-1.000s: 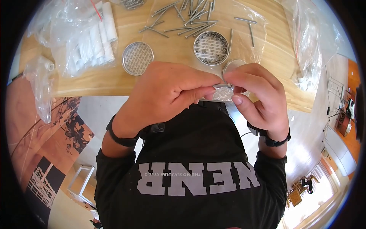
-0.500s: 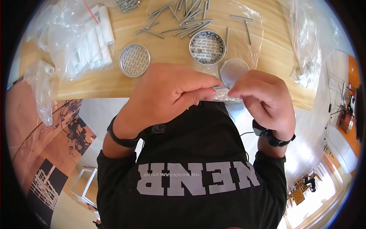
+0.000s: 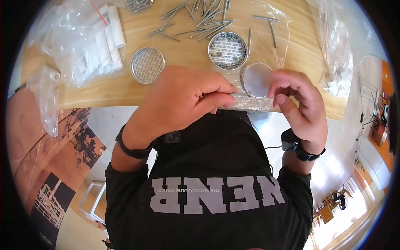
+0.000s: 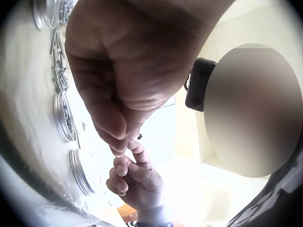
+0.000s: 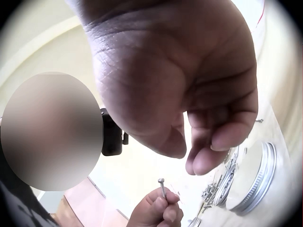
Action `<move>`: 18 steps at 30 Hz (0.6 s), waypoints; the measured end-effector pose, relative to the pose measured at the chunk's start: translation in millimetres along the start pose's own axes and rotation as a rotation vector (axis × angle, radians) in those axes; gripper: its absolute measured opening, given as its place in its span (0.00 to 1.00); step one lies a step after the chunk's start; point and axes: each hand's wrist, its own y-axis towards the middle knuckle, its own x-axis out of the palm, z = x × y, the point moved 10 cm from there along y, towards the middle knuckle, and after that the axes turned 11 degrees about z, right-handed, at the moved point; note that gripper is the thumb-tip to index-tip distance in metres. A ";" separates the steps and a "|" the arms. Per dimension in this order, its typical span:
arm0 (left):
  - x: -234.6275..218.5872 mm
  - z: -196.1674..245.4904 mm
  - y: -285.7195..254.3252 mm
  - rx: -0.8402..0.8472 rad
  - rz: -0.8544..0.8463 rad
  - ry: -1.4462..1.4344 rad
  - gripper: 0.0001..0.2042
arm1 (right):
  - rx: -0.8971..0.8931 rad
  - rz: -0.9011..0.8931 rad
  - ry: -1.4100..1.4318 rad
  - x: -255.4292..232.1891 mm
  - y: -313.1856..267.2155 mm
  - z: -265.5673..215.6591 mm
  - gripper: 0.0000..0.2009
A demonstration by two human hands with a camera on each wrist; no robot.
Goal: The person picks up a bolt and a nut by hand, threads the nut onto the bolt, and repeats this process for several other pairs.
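My left hand [image 3: 183, 98] pinches a metal bolt [image 3: 241, 94] between thumb and forefinger, its wider end pointing right. In the right wrist view that end of the bolt [image 5: 161, 181] sticks up past the left fingertips; most of the shank is hidden in the grip. Just right of the bolt, my right hand [image 3: 301, 104] is held apart from it, fingers loosely bent, nothing visible between them. Behind the hands, a round tin [image 3: 227, 46] contains several small nuts. A round silver lid or tin [image 3: 255, 79] lies in front of it, near the right fingers.
Several loose bolts [image 3: 208, 29] lie spread over a clear plastic sheet [image 3: 277, 35]. Another shallow round tin [image 3: 148, 65] lies left. White tubes [image 3: 110, 43] fill a plastic bag at far left; more clear bags [image 3: 339, 46] are at right. The wooden table's front edge [image 3: 100, 105] runs beneath the hands.
My right fingers were at the bolt's wider end; they have moved off to the right and loosened. The left hand keeps its pinch on the bolt, nearly still.
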 end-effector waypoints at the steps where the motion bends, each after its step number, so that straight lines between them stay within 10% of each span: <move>1: 0.5 -0.6 -0.3 -0.001 -0.003 -0.001 0.05 | 0.011 0.004 0.018 -1.3 -1.2 1.7 0.21; 8: 7.3 6.3 3.2 0.052 -0.001 0.009 0.04 | -0.173 -0.345 -0.075 27.5 -8.7 -7.6 0.19; 15: 2.2 4.4 2.3 0.039 -0.004 0.023 0.05 | 0.123 -0.007 0.086 6.2 -13.1 8.8 0.19; 18: 5.8 4.5 3.9 0.037 0.006 0.010 0.04 | -0.080 -0.165 0.032 22.5 -8.2 -6.5 0.19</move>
